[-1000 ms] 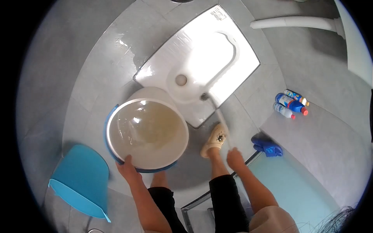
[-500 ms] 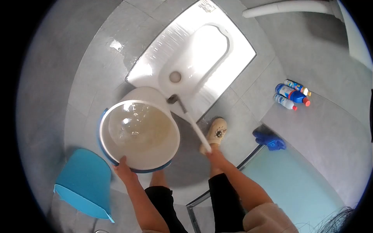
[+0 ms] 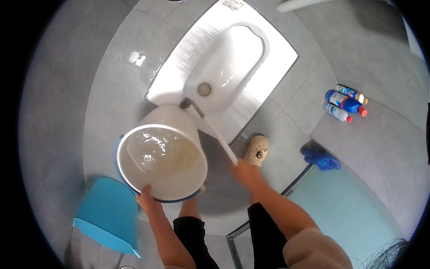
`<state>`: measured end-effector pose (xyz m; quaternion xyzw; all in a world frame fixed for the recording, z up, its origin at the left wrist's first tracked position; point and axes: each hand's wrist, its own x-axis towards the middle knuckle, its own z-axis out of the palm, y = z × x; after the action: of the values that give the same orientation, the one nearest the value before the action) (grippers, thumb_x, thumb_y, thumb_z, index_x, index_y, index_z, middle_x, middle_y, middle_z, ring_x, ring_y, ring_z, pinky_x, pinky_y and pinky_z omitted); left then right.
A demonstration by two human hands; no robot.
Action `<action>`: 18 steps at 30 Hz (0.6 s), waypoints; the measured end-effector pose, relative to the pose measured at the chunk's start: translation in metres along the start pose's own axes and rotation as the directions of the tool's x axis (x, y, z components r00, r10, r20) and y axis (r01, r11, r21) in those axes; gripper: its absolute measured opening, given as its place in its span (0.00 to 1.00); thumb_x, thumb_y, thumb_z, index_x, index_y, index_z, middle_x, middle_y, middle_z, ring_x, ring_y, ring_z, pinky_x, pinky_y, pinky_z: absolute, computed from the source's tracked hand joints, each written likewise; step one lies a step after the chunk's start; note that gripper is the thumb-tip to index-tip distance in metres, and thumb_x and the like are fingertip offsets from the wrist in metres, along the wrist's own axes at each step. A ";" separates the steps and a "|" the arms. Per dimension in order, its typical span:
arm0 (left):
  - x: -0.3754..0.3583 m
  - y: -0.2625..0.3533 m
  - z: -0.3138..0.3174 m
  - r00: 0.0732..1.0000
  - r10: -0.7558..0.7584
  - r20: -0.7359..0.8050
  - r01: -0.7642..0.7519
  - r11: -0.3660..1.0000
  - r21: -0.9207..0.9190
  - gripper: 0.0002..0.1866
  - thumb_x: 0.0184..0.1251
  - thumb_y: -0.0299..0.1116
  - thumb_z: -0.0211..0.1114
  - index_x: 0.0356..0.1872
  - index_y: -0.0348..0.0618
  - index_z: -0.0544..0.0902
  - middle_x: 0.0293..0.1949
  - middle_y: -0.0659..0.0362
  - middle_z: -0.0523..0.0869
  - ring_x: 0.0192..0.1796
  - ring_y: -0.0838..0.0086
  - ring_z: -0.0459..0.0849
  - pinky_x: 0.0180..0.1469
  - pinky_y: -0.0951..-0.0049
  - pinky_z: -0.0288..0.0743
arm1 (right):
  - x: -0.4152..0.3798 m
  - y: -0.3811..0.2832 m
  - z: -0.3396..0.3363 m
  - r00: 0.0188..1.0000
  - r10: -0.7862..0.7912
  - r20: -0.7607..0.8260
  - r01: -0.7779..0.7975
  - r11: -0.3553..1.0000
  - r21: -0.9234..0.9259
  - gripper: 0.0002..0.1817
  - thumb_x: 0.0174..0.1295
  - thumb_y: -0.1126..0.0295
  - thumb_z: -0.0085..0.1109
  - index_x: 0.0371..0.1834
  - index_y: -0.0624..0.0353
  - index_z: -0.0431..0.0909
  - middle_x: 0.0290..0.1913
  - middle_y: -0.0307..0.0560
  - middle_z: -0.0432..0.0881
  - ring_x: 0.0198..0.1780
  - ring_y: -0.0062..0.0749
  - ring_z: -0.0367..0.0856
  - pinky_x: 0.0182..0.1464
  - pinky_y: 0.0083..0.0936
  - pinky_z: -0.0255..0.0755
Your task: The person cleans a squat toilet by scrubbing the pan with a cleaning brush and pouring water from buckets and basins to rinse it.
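Observation:
A large white bucket (image 3: 163, 186) with water in it is tilted, its mouth facing me. My left hand (image 3: 148, 200) is closed on its near rim, thumb over the inside and a blue handle along the edge. My right hand (image 3: 246, 172), a little blurred, is wrapped round the white stick of a toilet brush (image 3: 217, 134). The brush's small grey head is at the bucket's outer wall, beside the near end of the white squat toilet (image 3: 172, 94). The toilet's round drain shows just past the brush head.
On the left stands a teal bin (image 3: 109, 215). Several cleaner bottles (image 3: 345, 102) lie on the right beside the wall. A blue rubber glove (image 3: 321, 159) lies at a frosted glass panel (image 3: 345, 201) with a metal edge. My foot in a beige clog (image 3: 258, 150) is near the brush.
The brush head has moved left, from over the toilet edge to the bucket's wall, and my right hand has gone left with it. The whole view has shifted slightly. My left hand keeps its hold.

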<state>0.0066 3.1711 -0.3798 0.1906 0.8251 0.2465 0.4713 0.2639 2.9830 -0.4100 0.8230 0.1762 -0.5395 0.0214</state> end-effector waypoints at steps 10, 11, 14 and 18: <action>-0.016 0.010 0.003 0.999 -0.010 0.030 0.011 0.999 -0.040 0.22 0.41 0.18 0.53 0.45 0.33 0.71 0.40 0.53 0.77 0.41 0.65 0.76 0.44 0.70 0.70 | 0.000 -0.106 -0.046 0.987 -0.010 0.163 -0.133 0.523 0.842 0.12 0.60 0.61 0.49 0.36 0.61 0.71 0.25 0.40 0.73 0.25 0.23 0.71 0.27 0.22 0.66; -0.016 0.011 0.003 0.999 0.006 0.043 -0.004 0.999 -0.041 0.22 0.40 0.18 0.53 0.44 0.33 0.71 0.39 0.53 0.77 0.41 0.65 0.77 0.44 0.70 0.70 | 0.002 -0.117 -0.046 0.997 -0.046 0.064 -0.042 0.373 0.927 0.11 0.60 0.62 0.49 0.36 0.60 0.72 0.25 0.37 0.73 0.26 0.20 0.70 0.27 0.19 0.65; -0.017 0.017 0.001 0.998 0.013 0.059 -0.013 1.000 0.005 0.23 0.40 0.18 0.53 0.45 0.33 0.71 0.40 0.53 0.77 0.41 0.65 0.76 0.45 0.70 0.69 | -0.009 -0.142 -0.058 0.994 -0.025 0.105 -0.093 0.286 0.954 0.10 0.61 0.63 0.49 0.35 0.59 0.73 0.25 0.35 0.71 0.27 0.16 0.67 0.29 0.17 0.63; -0.019 0.022 -0.001 0.996 0.053 0.067 -0.055 0.998 0.030 0.24 0.40 0.18 0.53 0.46 0.34 0.71 0.40 0.54 0.77 0.41 0.64 0.76 0.46 0.70 0.69 | -0.006 -0.144 -0.036 1.000 0.004 -0.031 0.027 0.347 0.938 0.11 0.61 0.63 0.49 0.33 0.60 0.73 0.23 0.33 0.70 0.26 0.14 0.65 0.27 0.16 0.61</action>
<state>0.0163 3.1782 -0.3532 0.2283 0.8075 0.2394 0.4883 0.2483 3.1242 -0.3674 0.6937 -0.1578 -0.5321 -0.4591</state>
